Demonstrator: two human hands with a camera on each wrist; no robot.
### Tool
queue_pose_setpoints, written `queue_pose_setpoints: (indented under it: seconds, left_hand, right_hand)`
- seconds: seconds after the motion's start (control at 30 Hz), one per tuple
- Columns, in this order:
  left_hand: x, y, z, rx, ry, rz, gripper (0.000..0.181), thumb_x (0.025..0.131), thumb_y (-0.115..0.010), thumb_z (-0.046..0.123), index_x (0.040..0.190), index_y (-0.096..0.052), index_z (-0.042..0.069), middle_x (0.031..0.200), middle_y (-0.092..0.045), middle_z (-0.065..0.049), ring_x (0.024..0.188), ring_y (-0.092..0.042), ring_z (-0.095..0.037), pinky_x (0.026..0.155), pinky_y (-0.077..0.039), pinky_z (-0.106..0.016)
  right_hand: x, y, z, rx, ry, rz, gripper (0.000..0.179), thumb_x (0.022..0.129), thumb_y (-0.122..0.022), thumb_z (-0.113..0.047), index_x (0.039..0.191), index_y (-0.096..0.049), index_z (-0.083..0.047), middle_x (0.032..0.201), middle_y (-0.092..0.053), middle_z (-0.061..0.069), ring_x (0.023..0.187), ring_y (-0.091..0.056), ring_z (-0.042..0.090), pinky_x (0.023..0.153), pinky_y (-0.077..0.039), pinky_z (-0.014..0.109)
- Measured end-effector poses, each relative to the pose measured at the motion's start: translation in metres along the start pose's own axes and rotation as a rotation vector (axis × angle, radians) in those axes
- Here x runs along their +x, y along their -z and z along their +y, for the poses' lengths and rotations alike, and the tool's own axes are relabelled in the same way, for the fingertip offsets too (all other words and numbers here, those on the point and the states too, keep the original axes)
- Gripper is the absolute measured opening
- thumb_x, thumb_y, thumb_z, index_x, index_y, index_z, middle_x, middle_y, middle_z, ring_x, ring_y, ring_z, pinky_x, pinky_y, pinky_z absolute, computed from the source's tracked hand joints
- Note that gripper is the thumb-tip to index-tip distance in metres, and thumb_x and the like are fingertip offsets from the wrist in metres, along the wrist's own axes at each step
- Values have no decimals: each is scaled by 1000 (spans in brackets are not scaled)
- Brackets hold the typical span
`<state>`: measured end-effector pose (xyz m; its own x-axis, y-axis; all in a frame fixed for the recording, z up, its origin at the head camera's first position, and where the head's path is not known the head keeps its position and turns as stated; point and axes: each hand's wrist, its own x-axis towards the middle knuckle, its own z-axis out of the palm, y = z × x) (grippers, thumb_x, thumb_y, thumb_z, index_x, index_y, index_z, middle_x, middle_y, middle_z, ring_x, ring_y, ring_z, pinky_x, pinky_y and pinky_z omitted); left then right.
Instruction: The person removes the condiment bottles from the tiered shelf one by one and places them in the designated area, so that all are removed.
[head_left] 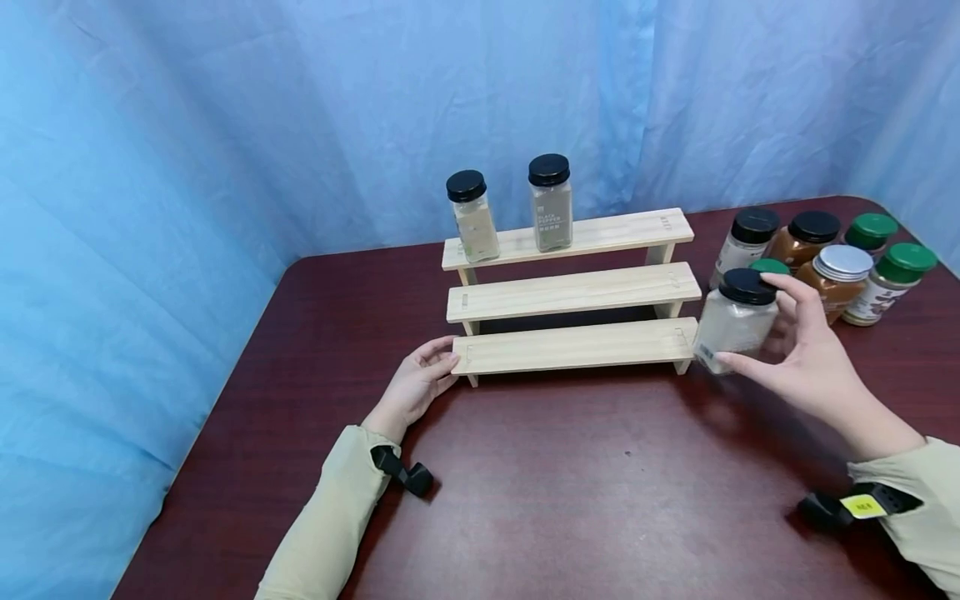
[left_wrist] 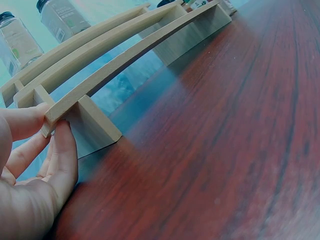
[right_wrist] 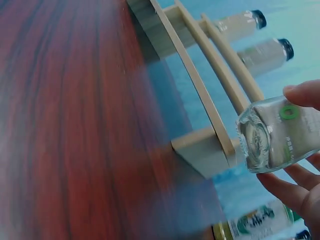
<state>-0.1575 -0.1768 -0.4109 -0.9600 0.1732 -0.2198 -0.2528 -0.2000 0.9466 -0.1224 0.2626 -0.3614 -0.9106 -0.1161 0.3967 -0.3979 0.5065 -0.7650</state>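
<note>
A light wooden three-tier spice rack (head_left: 570, 345) stands on the table. My left hand (head_left: 417, 385) pinches the left end of its lowest tier between thumb and fingers, as the left wrist view shows close up. Just off the rack's right end, my right hand (head_left: 813, 362) grips a clear glass spice jar (right_wrist: 287, 132) with a black lid (head_left: 747, 286) and pale contents. The jar tilts slightly, and its glass base shows in the right wrist view. On the top tier stand a jar of pale powder (head_left: 477, 230) at the left and a black pepper jar (head_left: 553, 218) nearer the middle.
Behind my right hand, several more spice jars crowd together, among them a silver-lidded brown one (head_left: 834, 283) and a green-lidded one (head_left: 892, 283). The dark red-brown wooden table (head_left: 570, 483) ends at a blue curtain (head_left: 375, 125).
</note>
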Motion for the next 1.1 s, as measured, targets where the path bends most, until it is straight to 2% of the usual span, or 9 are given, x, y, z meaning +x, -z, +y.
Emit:
queue_pose_setpoints:
  seconds: [0.07, 0.27, 0.37, 0.43, 0.6, 0.77, 0.87, 1.0, 1.1]
  left_hand:
    - [-2, -6, 4, 22, 43, 44, 46, 95, -51, 1, 139, -38, -1, 88, -59, 6, 78, -60, -3, 72, -49, -18]
    - [-1, -9, 8, 13, 84, 66, 46, 96, -47, -2, 141, -35, -2, 85, -58, 6, 75, -60, -2, 71, -49, -17]
    - [-2, -10, 8, 15, 77, 62, 46, 96, -47, -2, 141, -35, -2, 86, -58, 6, 75, -60, -2, 71, -49, -18]
    - [-1, -10, 8, 15, 69, 58, 47, 96, -48, -2, 141, -35, -2, 86, -58, 6, 76, -60, -2, 71, -49, -18]
    - [-1, -10, 8, 14, 61, 60, 47, 96, -47, -3, 141, -35, -3, 85, -57, 6, 75, -60, -2, 71, -49, -18]
    - [-1, -9, 7, 32, 64, 62, 47, 96, -47, -2, 141, -35, -2, 86, -56, 7, 76, -58, -2, 72, -49, -18]
    - [-3, -9, 8, 30, 69, 75, 46, 96, -47, -1, 141, -36, 0, 86, -56, 6, 76, -58, -2, 71, -48, -18]
    - [-3, -8, 8, 24, 67, 78, 46, 96, -47, -2, 141, -35, -1, 86, -56, 6, 76, -58, -2, 72, -49, -18]
    - [-3, -8, 8, 25, 70, 70, 46, 97, -47, -2, 141, -34, -2, 86, -56, 7, 76, -59, -2, 72, -49, -18]
  right_hand:
    - [-3, 5, 5, -20, -26, -7, 102, 69, -76, 11, 147, -16, -14, 117, -39, -26, 91, -48, -19, 70, -41, 0]
    - [-8, 19, 15, -101, -61, -4, 101, 66, -78, 11, 144, -17, -11, 114, -39, -16, 84, -44, -24, 65, -38, -1]
    - [-10, 25, 20, -139, -72, 2, 103, 64, -79, 12, 144, -16, -9, 116, -42, -5, 82, -41, -26, 64, -37, -2]
    - [-10, 29, 23, -141, -69, -12, 104, 64, -78, 14, 143, -15, -7, 118, -45, 9, 81, -40, -27, 64, -37, -2]
    - [-9, 36, 30, -156, -57, -87, 101, 65, -76, 16, 140, -10, -2, 122, -36, 37, 81, -34, -29, 61, -35, -3]
    - [-9, 37, 40, -161, -56, -126, 102, 65, -75, 17, 139, -8, -1, 122, -35, 40, 82, -32, -29, 59, -35, -3]
    - [-9, 34, 46, -154, -33, -116, 102, 63, -75, 19, 139, -9, 0, 120, -37, 38, 82, -35, -28, 60, -37, -2]
    - [-8, 32, 52, -141, -8, -96, 102, 61, -75, 21, 138, -10, 1, 117, -41, 21, 83, -38, -27, 61, -38, -1]
    - [-9, 33, 54, -141, -14, -89, 99, 64, -75, 19, 136, -11, 2, 117, -40, 16, 83, -38, -28, 61, -39, -1]
